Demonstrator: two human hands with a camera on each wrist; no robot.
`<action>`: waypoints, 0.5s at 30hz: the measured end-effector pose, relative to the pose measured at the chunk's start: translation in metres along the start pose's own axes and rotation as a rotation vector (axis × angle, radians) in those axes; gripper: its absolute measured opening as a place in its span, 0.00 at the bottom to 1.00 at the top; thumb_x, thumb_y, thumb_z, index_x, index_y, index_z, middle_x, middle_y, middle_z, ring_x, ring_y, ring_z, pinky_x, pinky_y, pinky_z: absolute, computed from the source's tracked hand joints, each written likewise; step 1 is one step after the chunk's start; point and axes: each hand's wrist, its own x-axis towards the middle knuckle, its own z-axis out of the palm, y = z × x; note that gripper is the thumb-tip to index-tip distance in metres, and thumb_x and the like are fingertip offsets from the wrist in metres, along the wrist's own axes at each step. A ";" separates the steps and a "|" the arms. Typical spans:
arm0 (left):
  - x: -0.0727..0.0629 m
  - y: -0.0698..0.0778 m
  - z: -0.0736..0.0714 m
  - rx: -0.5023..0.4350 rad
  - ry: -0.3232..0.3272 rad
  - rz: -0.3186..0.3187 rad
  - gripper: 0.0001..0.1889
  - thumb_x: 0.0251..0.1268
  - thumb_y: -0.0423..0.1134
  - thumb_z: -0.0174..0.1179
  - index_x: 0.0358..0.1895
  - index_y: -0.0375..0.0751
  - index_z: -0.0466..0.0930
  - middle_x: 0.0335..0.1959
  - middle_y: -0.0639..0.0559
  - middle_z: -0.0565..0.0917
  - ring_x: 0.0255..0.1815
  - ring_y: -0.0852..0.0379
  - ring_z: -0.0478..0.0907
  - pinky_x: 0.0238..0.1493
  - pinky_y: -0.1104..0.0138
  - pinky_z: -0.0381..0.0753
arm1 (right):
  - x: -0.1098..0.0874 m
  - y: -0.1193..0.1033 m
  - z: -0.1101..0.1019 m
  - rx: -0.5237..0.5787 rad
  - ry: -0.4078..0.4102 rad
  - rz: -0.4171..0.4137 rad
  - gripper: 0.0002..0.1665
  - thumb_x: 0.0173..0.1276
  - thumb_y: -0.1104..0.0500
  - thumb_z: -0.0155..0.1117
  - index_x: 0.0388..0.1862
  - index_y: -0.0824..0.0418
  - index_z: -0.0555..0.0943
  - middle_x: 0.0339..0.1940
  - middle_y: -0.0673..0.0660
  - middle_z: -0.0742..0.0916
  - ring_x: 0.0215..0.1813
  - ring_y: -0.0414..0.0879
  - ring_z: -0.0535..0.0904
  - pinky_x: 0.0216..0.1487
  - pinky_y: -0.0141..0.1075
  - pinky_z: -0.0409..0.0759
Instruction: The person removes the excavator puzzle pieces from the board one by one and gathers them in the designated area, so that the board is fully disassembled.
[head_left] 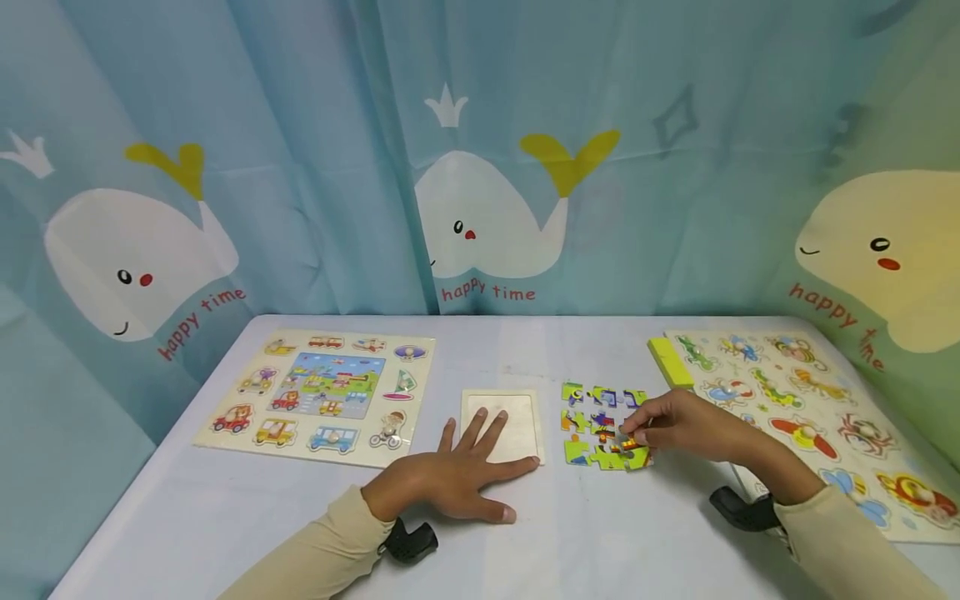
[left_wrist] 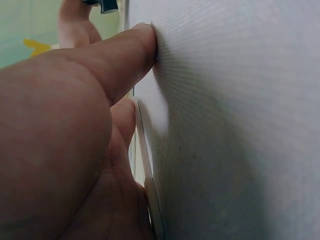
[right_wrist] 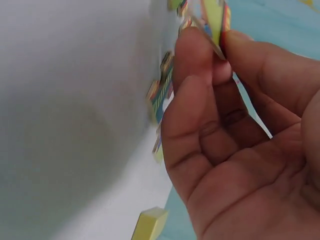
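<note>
With fingers spread, my left hand [head_left: 457, 482] rests on the table, its fingertips over a small pale wooden frame [head_left: 501, 392]. To the right of that frame lie several jigsaw pieces [head_left: 576, 420], set in rough rows, green-edged with coloured pictures. My right hand [head_left: 686, 427] is at the right side of these pieces. Between thumb and fingertips it pinches one jigsaw piece [right_wrist: 214, 22], tilted up on edge in the right wrist view. What is printed on that piece is mostly hidden. In the left wrist view, the left thumb [left_wrist: 132, 55] touches the white cloth.
A wooden board with vehicle pictures [head_left: 408, 367] lies at the left. At the right lies an insect-picture board [head_left: 813, 408], with a yellow-green block [head_left: 670, 362] at its upper left corner. A whale-print curtain [head_left: 330, 208] hangs behind the table.
</note>
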 end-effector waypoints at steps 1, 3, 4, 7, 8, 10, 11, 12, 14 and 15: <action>0.000 0.000 0.000 0.001 -0.001 0.000 0.36 0.67 0.65 0.51 0.76 0.73 0.50 0.78 0.46 0.28 0.75 0.45 0.18 0.66 0.37 0.25 | -0.001 0.001 0.000 -0.003 -0.002 -0.004 0.09 0.68 0.68 0.61 0.44 0.67 0.85 0.41 0.56 0.88 0.39 0.39 0.80 0.36 0.32 0.76; -0.001 0.000 0.001 0.001 0.001 -0.002 0.36 0.67 0.65 0.51 0.76 0.73 0.50 0.78 0.47 0.28 0.75 0.45 0.18 0.66 0.37 0.25 | -0.003 0.002 -0.001 -0.006 -0.009 0.003 0.08 0.68 0.68 0.62 0.43 0.67 0.85 0.41 0.57 0.88 0.40 0.37 0.78 0.37 0.31 0.76; -0.001 0.000 0.001 0.001 0.001 -0.004 0.36 0.67 0.65 0.51 0.76 0.73 0.50 0.78 0.47 0.28 0.75 0.45 0.18 0.66 0.37 0.25 | -0.003 0.002 -0.001 -0.004 -0.013 0.010 0.08 0.68 0.68 0.62 0.43 0.68 0.85 0.42 0.58 0.87 0.41 0.37 0.79 0.38 0.31 0.76; -0.001 0.000 0.001 0.003 0.002 -0.012 0.36 0.67 0.65 0.51 0.76 0.74 0.50 0.78 0.47 0.28 0.75 0.45 0.18 0.66 0.37 0.25 | -0.005 0.003 -0.002 0.014 -0.032 0.034 0.07 0.68 0.68 0.62 0.42 0.69 0.84 0.44 0.60 0.87 0.42 0.37 0.80 0.39 0.32 0.78; -0.001 0.000 0.000 0.004 0.001 -0.014 0.36 0.67 0.65 0.51 0.76 0.74 0.50 0.78 0.47 0.28 0.75 0.45 0.18 0.66 0.37 0.25 | -0.005 0.004 -0.002 0.018 -0.038 0.041 0.07 0.68 0.68 0.62 0.42 0.69 0.84 0.44 0.60 0.87 0.42 0.38 0.80 0.39 0.32 0.78; -0.001 0.000 0.000 0.006 0.004 -0.019 0.36 0.67 0.65 0.52 0.76 0.73 0.50 0.78 0.47 0.28 0.75 0.45 0.18 0.66 0.37 0.25 | -0.006 0.004 -0.003 0.011 -0.036 0.050 0.07 0.67 0.68 0.63 0.42 0.69 0.84 0.43 0.60 0.86 0.41 0.38 0.80 0.39 0.32 0.78; -0.001 0.000 -0.001 0.007 0.006 -0.019 0.36 0.67 0.65 0.52 0.76 0.73 0.50 0.78 0.47 0.28 0.75 0.45 0.18 0.66 0.37 0.25 | -0.006 0.004 -0.003 -0.003 -0.028 0.055 0.07 0.67 0.68 0.64 0.42 0.69 0.84 0.43 0.59 0.86 0.40 0.39 0.80 0.38 0.32 0.78; -0.001 0.001 -0.002 0.010 0.008 -0.019 0.36 0.67 0.64 0.52 0.76 0.73 0.50 0.78 0.47 0.28 0.75 0.45 0.18 0.66 0.38 0.25 | -0.006 0.003 -0.004 -0.024 -0.016 0.058 0.07 0.66 0.68 0.64 0.42 0.69 0.83 0.42 0.58 0.86 0.39 0.39 0.79 0.37 0.33 0.78; -0.001 0.001 -0.003 0.008 0.014 -0.018 0.36 0.67 0.64 0.52 0.76 0.73 0.51 0.79 0.46 0.29 0.75 0.45 0.18 0.66 0.38 0.25 | -0.007 0.001 -0.005 -0.098 0.026 0.073 0.07 0.66 0.67 0.65 0.42 0.67 0.84 0.39 0.54 0.86 0.37 0.39 0.77 0.36 0.32 0.76; -0.001 0.001 -0.003 0.008 0.019 -0.013 0.35 0.67 0.64 0.52 0.76 0.72 0.51 0.79 0.46 0.29 0.76 0.45 0.19 0.66 0.37 0.26 | -0.008 0.000 -0.006 -0.138 0.052 0.081 0.08 0.66 0.67 0.65 0.43 0.67 0.84 0.38 0.53 0.85 0.35 0.40 0.75 0.35 0.32 0.76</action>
